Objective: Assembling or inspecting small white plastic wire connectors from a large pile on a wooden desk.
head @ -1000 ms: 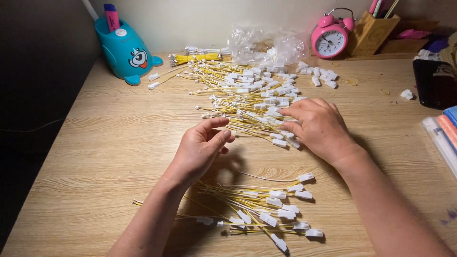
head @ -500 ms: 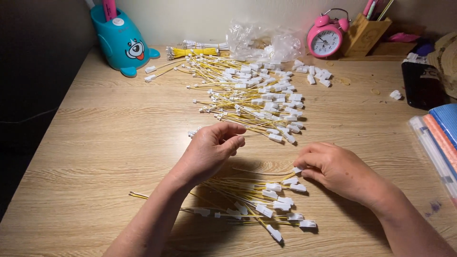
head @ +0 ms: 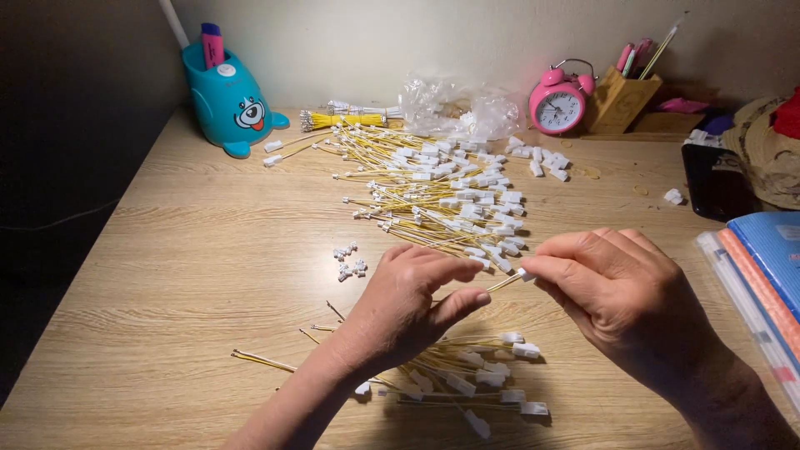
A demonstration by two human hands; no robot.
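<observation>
Your left hand [head: 408, 304] and right hand [head: 621, 296] meet over the surface [head: 183, 275], each grip pinched shut on the same yellow wire [head: 502, 283]: your left thumb and fingers hold its shaft, your right fingertips close around the white connector [head: 525, 274] at its end. Just below the grip lies a small pile of finished wires [head: 467, 375]. Beyond the grip, farther from you, spreads the larger heap of wires [head: 442, 196]. A few loose white connectors [head: 348, 260] sit left of your left hand.
</observation>
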